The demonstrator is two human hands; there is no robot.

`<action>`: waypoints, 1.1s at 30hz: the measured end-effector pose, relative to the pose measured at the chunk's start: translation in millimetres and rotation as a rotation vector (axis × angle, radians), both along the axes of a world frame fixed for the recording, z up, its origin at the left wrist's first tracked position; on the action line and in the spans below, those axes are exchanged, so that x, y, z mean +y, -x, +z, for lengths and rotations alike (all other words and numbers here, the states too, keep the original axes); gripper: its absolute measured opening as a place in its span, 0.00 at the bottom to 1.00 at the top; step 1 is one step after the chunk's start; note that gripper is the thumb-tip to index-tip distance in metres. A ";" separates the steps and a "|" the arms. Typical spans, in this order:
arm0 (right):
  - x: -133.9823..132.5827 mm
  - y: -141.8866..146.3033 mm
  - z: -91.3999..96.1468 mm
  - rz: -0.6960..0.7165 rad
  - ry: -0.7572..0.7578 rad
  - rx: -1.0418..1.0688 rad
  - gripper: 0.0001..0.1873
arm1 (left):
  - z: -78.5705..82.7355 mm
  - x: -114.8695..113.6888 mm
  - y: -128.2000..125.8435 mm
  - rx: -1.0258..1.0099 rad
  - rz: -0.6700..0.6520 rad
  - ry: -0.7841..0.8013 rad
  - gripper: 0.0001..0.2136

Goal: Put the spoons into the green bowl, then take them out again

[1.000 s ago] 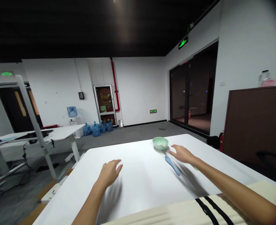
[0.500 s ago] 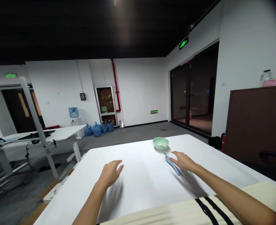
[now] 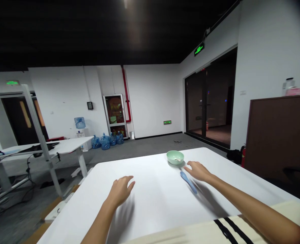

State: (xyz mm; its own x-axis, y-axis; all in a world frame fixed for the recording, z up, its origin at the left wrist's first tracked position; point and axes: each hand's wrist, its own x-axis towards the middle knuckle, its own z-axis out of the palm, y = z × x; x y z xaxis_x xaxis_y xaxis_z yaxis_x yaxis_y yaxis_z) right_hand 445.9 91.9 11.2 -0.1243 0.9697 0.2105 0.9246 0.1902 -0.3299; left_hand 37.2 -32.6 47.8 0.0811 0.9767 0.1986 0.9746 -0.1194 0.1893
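Observation:
On the white table [image 3: 150,203], a light green bowl [image 3: 174,159] stands near the far edge. Something small and whitish lies inside it, too small to name. Just in front of the bowl lies a long blue utensil [image 3: 190,184], shaped like a spoon. My right hand [image 3: 198,170] hovers to the right of the bowl, above the utensil's far end. Its fingers are apart and hold nothing. Further left, my left hand [image 3: 121,191] is raised over the table with thumb and fingers apart, also holding nothing.
Cream cloth with black stripes [image 3: 226,230] lies along the near edge. A brown cabinet [image 3: 279,132] rises at the right. Another white table [image 3: 71,144] with a metal frame post [image 3: 38,122] is at the left. Several blue water bottles [image 3: 105,141] stand on the floor behind.
My right hand has shifted slightly toward the bowl, leaving more of the blue utensil uncovered. The left hand has barely moved, and the table sits slightly lower in the picture.

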 end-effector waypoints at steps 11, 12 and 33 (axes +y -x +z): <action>88.0 25.5 37.5 -0.158 0.061 -0.118 0.21 | 4.7 -1.6 -1.6 -0.023 -0.001 0.012 0.23; 94.8 28.1 37.1 -0.165 0.070 -0.117 0.20 | 4.5 -1.4 -1.5 -0.026 -0.005 0.011 0.22; 178.7 47.1 -14.6 -0.187 0.213 -0.120 0.24 | 6.2 6.5 -0.6 -0.065 -0.015 0.033 0.22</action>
